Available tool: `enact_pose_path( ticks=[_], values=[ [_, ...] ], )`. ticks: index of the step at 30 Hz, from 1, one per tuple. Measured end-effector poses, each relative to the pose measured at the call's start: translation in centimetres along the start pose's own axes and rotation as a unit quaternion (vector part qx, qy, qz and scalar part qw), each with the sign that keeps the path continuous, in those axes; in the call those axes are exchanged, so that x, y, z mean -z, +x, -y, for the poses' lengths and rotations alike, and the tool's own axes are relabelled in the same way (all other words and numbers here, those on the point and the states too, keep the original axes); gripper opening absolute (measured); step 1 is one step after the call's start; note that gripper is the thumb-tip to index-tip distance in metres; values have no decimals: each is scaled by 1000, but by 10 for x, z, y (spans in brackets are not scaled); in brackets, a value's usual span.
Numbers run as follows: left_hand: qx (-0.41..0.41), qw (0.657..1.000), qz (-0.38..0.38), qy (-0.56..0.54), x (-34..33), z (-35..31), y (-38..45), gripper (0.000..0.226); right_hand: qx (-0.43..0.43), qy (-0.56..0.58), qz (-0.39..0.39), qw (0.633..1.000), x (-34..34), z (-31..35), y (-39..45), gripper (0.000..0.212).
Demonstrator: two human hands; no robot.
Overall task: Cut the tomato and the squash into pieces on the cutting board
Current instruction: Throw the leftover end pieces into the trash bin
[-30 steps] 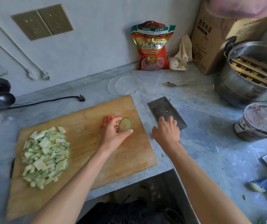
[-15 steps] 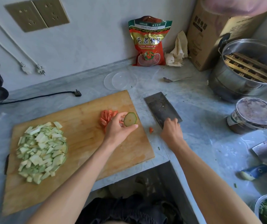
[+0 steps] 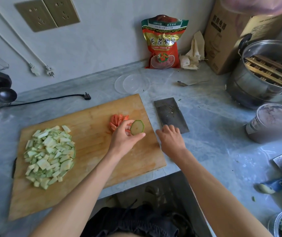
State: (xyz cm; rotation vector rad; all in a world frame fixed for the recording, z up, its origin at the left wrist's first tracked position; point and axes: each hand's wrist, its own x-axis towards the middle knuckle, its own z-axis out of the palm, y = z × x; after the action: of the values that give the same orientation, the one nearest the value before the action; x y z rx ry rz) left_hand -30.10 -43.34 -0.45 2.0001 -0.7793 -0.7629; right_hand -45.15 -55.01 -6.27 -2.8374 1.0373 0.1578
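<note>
Fingers and thumb of the left hand (image 3: 125,140) are pinched around a round squash slice (image 3: 137,127), which is held on edge above the right part of the cutting board (image 3: 92,168). Just behind that hand, a small heap of red tomato pieces (image 3: 117,121) is seen on the board near its far right corner. A large pile of chopped squash pieces (image 3: 49,156) is spread over the left part of the board, well apart from the tomato.

The right hand (image 3: 171,140) is laid on the countertop (image 3: 213,134) just beside the board's right edge, with its fingers curled over the near end of a cleaver (image 3: 170,113). The handle is hidden under the hand, so whether it is gripped or merely touched cannot be told. The dark blade is lying flat on the countertop, with green scraps stuck to it.

Toward the far edge of the countertop, a clear plastic lid (image 3: 131,83) and a spoon (image 3: 191,82) are seen, and a red and green food bag (image 3: 162,43) is leaned against the wall next to a cardboard box (image 3: 225,35). A steel pot (image 3: 263,72) with a wooden rack inside is placed at the right edge, with a lidded tub (image 3: 273,122) nearer the front. A black cable (image 3: 48,100) is trailed along the countertop behind the board.
</note>
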Motion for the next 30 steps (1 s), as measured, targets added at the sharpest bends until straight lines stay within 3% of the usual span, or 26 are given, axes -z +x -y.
enact_pose_path(
  ticks=[5,10,16,19,21,23,30],
  values=[
    [11,1000,-10,-2,10,7,-5,61,76,-65,43,994,2,4,10,35],
    [15,1000,-22,-1,22,5,-9,58,83,-55,79,992,10,2,19,36],
    [11,1000,-16,-6,27,1,-10,54,30,-7,67,997,22,7,22,27],
    [19,999,-7,-27,28,3,-10,53,-25,91,32,995,27,5,21,15],
    [31,998,-12,-45,29,8,-11,54,-101,262,-17,960,30,4,20,9],
    [42,998,-17,-49,32,13,-15,56,-167,407,-51,897,39,9,12,7],
    [44,998,-6,-46,41,39,-47,57,-223,613,-37,757,38,40,-31,8]
  ],
)
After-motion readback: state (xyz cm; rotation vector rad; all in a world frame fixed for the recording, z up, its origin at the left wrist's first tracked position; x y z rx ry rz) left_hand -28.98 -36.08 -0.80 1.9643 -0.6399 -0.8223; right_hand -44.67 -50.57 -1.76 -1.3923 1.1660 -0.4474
